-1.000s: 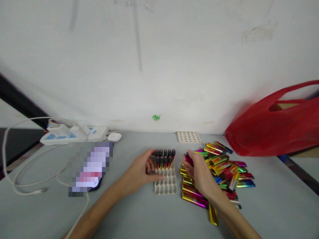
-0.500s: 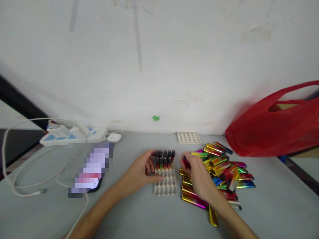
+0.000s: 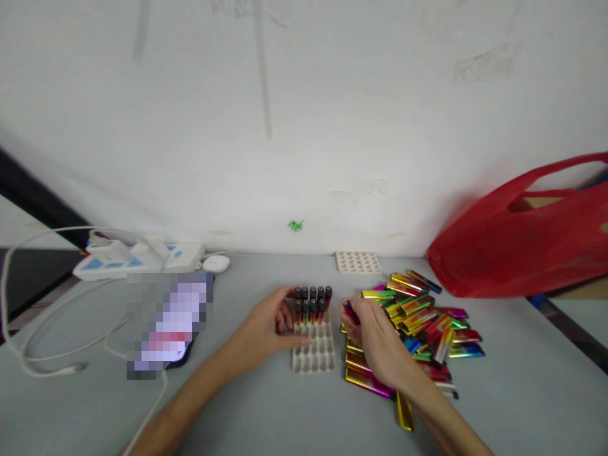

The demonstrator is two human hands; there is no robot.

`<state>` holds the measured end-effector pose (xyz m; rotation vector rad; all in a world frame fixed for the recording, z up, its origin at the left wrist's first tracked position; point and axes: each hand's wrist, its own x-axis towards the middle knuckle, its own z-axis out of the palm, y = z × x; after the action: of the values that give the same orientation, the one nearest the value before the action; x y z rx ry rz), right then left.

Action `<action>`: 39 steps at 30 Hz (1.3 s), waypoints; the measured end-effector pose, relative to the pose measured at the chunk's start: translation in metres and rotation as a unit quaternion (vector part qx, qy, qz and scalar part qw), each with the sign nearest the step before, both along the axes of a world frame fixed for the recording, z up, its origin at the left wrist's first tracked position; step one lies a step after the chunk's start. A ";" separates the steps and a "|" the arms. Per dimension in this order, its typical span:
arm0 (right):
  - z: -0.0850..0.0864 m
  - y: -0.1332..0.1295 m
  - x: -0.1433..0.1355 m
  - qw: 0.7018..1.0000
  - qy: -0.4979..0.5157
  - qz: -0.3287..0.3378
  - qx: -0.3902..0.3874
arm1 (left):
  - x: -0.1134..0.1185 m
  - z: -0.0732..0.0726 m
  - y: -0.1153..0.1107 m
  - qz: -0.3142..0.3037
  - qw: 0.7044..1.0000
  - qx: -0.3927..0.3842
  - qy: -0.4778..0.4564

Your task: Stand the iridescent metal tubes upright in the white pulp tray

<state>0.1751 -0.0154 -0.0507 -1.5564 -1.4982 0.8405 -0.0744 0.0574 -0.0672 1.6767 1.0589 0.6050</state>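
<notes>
A pale tray with rows of pockets (image 3: 313, 356) lies in the middle of the table. Several sticks with black ends (image 3: 312, 303) stand upright in its two far rows. My left hand (image 3: 270, 326) grips the tray's left side, its thumb over the pockets and its other fingers curled beside the black ends. To the right of the tray, my right hand (image 3: 370, 332) pinches a shiny magenta stick with a dark end (image 3: 350, 308). Beneath and beyond that hand spreads a pile of shiny metallic flat sticks (image 3: 420, 315) in gold, red, green and blue.
A second pocketed tray (image 3: 358, 262) lies near the wall. At the right stands a red bag (image 3: 527, 244). On the left are a phone (image 3: 173, 323), a power strip (image 3: 185, 254), a white earbud-like case (image 3: 216, 263) and a loose white cable (image 3: 61, 370).
My right hand has shifted slightly left, and the magenta stick is turned a little in its fingers. My left hand keeps its place on the tray. The camera view has moved slightly.
</notes>
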 end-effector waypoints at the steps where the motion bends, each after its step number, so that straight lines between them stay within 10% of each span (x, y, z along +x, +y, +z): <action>1: 0.000 0.001 -0.002 1.000 0.008 -0.011 -0.003 | 0.000 0.000 0.000 0.002 1.000 0.000 0.000; 18: 0.031 0.010 -0.005 0.993 0.102 0.023 0.054 | 0.002 0.005 0.000 0.001 1.000 -0.001 -0.005; 39: 0.037 0.016 0.013 0.966 -0.093 0.115 0.211 | 0.002 0.005 -0.001 0.002 1.000 0.002 -0.010</action>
<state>0.1878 0.0004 -0.0138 -1.1837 -1.8780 0.4633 -0.0726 0.0564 -0.0618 1.6688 1.0471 0.6248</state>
